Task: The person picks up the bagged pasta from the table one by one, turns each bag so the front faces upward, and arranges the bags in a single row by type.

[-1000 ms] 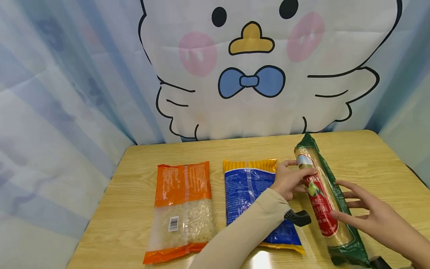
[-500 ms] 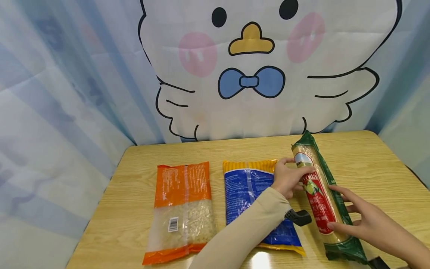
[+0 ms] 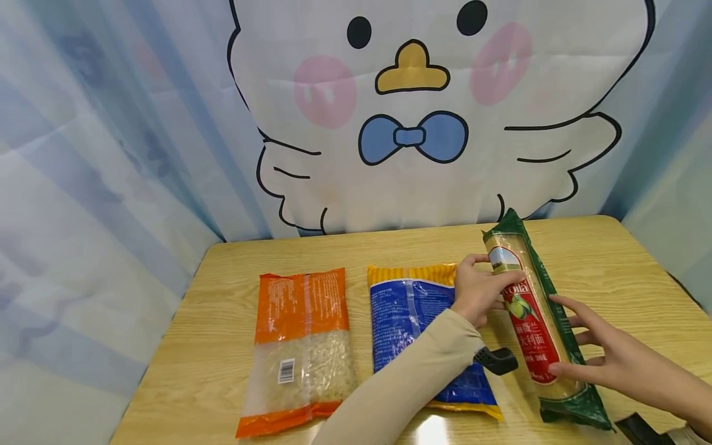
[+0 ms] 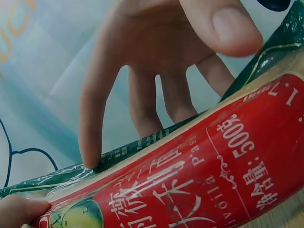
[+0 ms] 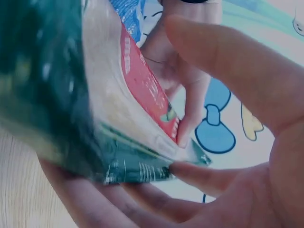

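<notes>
Pasta packet [image 3: 532, 334], one: sat aslant, right of the blue bag [image 3: 397, 327]. Left hand [image 3: 479, 290] pinched it; right hand [image 3: 606, 352] spread wide, forefinger touching. I judged this positioning; next called for right-hand closure.

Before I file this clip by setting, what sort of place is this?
Probably an indoor tabletop setup: a wooden table, a cartoon curtain close behind it, and an orange bag lying on top.
</notes>
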The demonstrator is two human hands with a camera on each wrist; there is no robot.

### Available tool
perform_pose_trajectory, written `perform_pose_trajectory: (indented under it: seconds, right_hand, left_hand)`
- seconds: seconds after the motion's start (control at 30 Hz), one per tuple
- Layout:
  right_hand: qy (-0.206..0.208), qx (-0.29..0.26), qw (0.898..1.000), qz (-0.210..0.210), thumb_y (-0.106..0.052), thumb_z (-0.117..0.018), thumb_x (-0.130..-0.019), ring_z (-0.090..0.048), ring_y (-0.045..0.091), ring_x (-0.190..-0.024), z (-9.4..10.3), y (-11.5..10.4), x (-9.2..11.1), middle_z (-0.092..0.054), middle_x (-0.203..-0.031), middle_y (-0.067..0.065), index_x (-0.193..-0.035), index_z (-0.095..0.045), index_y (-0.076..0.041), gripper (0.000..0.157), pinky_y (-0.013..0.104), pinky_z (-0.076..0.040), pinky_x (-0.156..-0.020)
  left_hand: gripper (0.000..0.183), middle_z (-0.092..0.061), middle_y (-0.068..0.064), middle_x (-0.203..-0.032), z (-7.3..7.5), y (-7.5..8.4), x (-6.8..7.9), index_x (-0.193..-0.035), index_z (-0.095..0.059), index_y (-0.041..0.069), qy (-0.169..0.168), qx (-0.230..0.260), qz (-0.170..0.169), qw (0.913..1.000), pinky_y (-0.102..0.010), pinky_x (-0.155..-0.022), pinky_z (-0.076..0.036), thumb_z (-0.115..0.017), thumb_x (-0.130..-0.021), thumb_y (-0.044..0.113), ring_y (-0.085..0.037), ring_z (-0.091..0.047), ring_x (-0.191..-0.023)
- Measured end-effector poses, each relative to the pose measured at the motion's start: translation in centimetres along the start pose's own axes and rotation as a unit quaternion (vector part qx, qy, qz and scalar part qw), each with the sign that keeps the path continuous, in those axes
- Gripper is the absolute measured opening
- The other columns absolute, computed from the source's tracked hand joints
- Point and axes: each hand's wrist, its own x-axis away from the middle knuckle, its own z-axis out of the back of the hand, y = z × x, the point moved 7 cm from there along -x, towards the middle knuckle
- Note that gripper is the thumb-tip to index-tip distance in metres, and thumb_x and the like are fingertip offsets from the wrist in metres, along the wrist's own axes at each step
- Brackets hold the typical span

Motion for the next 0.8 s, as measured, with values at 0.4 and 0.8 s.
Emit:
perform_pose_trajectory:
  seconds: [0.4,0.8]
  right_hand:
    - [0.041,0.013,0.998,0.045,-0.021,-0.082,-0.083,-0.06,0.039,-0.097,-0.4,-1.4,-0.1,-0.042,-0.133,0.036,-0.155,-0.008,-0.003,0.105,0.035,-0.058,-0.06]
    - [0.07,-0.082,0.993,0.051,-0.003,-0.076,-0.085,-0.064,0.044,-0.097,0.2,-1.3,0.3,-0.04,-0.13,0.037,-0.155,-0.007,-0.006,0.098,0.038,-0.061,-0.06]
  left_hand:
    - [0.044,-0.066,-0.002,-0.078,-0.3,0.3,0.7,-0.105,-0.059,0.022,0.009,-0.008,-0.026,0.9996,-0.045,-0.057,-0.061,-0.087,-0.073,0.009,-0.021,-0.067,-0.061]
    - [0.039,-0.067,-0.002,-0.082,-0.7,0.5,0.8,-0.106,-0.059,0.025,-0.054,0.004,-0.031,0.9981,-0.047,-0.06,-0.062,-0.085,-0.079,0.016,-0.02,-0.068,-0.067]
